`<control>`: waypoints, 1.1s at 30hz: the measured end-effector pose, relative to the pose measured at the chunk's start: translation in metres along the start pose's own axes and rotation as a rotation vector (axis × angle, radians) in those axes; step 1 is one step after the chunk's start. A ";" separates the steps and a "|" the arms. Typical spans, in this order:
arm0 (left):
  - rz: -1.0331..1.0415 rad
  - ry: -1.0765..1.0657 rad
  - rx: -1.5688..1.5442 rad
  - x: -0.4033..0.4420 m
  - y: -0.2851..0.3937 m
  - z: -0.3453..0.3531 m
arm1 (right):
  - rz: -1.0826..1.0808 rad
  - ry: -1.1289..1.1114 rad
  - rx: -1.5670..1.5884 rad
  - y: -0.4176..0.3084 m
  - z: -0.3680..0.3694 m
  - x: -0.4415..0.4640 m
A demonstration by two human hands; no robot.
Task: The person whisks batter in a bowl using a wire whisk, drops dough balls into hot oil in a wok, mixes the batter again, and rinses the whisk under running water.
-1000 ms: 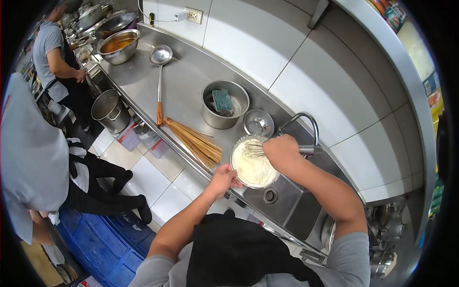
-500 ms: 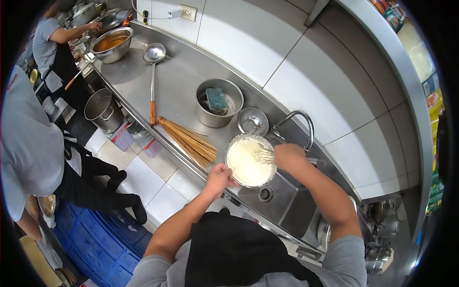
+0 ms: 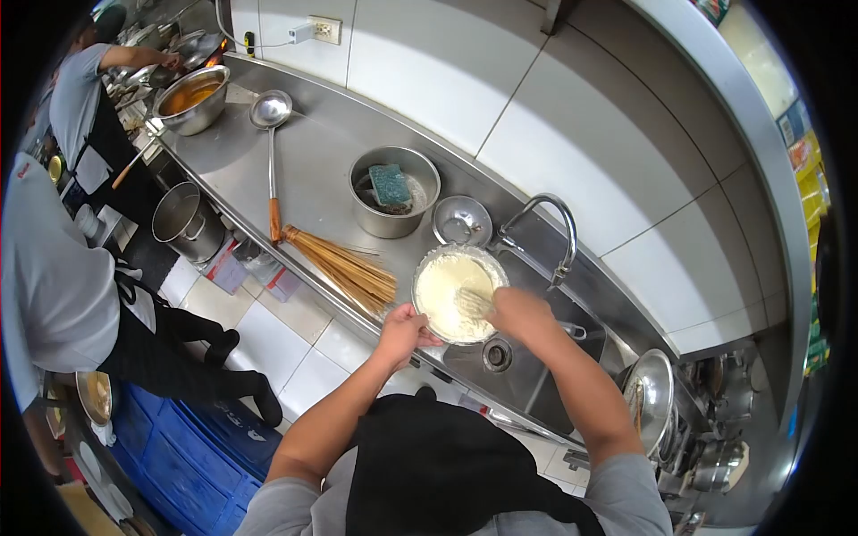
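Note:
A clear bowl [image 3: 418, 284] of pale, creamy batter is held over the left edge of the sink. My left hand [image 3: 407, 336] pinches the bowl's lower left rim. My right hand [image 3: 523, 314] is closed round the handle of a whisk [image 3: 474, 304], whose wires are blurred in the batter. Just behind the bowl lies a small metal bowl [image 3: 463, 221]. A metal pot [image 3: 386, 222] with a green scouring pad [image 3: 390, 185] in it stands to the left. The bundle of thin sticks [image 3: 344, 270] rests on the counter left of my left hand.
A faucet [image 3: 572, 234] arches over the sink [image 3: 545, 393]. Farther left are a ladle [image 3: 272, 165] and a metal bowl [image 3: 192, 112] of orange liquid. Two people stand at the left, near a large pot [image 3: 189, 223] and blue bins [image 3: 192, 447]. A metal basin [image 3: 655, 402] is at the right.
The whisk has moved down and left within the batter, with my right hand following. The view has shifted, bringing the metal basin at the right into sight. The nearer person at the left has shifted posture.

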State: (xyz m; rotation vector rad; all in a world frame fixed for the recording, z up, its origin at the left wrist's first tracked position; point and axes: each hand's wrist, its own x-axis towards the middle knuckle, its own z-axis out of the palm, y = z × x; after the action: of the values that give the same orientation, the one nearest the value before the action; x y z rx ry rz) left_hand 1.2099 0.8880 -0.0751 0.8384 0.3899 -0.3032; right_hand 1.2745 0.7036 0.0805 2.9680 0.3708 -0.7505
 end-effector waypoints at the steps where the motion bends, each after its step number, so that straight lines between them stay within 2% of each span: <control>1: -0.001 -0.004 0.003 -0.001 0.000 -0.001 | 0.006 0.001 0.007 -0.001 0.008 0.003; 3: 0.006 -0.010 0.008 -0.001 0.003 0.001 | 0.017 0.053 -0.124 -0.008 0.016 0.012; 7: 0.011 0.001 0.006 0.001 -0.002 -0.003 | -0.048 0.018 -0.076 -0.011 0.010 0.003; 10: 0.033 -0.007 -0.005 0.003 -0.002 -0.002 | -0.047 0.094 -0.156 -0.007 0.012 0.018; 13: 0.032 -0.004 -0.022 0.003 -0.003 -0.001 | -0.048 -0.015 -0.054 -0.006 0.002 0.012; 14: 0.036 -0.019 -0.016 0.002 -0.004 -0.002 | -0.015 0.066 -0.064 -0.005 0.002 0.016; 17: 0.043 -0.027 -0.065 0.002 -0.005 -0.004 | -0.098 0.090 -0.280 -0.018 0.020 -0.001; 19: 0.038 -0.014 -0.047 0.003 -0.003 -0.004 | -0.138 0.057 -0.209 -0.016 0.007 0.001; 21: 0.031 -0.012 -0.019 0.000 -0.005 -0.002 | -0.031 0.065 -0.125 -0.009 0.000 0.017; 23: 0.035 -0.012 -0.034 0.001 -0.003 -0.003 | -0.029 0.139 -0.229 -0.007 0.023 0.015; 26: 0.015 -0.001 -0.018 0.002 -0.005 -0.003 | -0.110 0.049 -0.125 -0.009 0.020 -0.004; 29: 0.024 -0.001 -0.006 0.003 -0.004 -0.002 | -0.071 0.155 -0.258 -0.004 0.031 0.011; 30: 0.033 -0.001 -0.001 0.005 -0.001 -0.002 | -0.079 0.053 -0.291 -0.022 0.016 -0.005; 31: 0.043 -0.009 -0.022 0.005 -0.001 -0.003 | -0.081 0.057 -0.288 -0.017 0.009 0.003; 33: 0.025 -0.024 -0.036 0.000 -0.010 -0.003 | -0.029 -0.020 -0.082 0.003 0.001 0.016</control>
State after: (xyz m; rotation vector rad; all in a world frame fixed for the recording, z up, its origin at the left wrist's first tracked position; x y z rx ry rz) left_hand 1.2050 0.8841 -0.0836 0.8034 0.3610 -0.2826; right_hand 1.2888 0.7037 0.0724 2.8831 0.4335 -0.7479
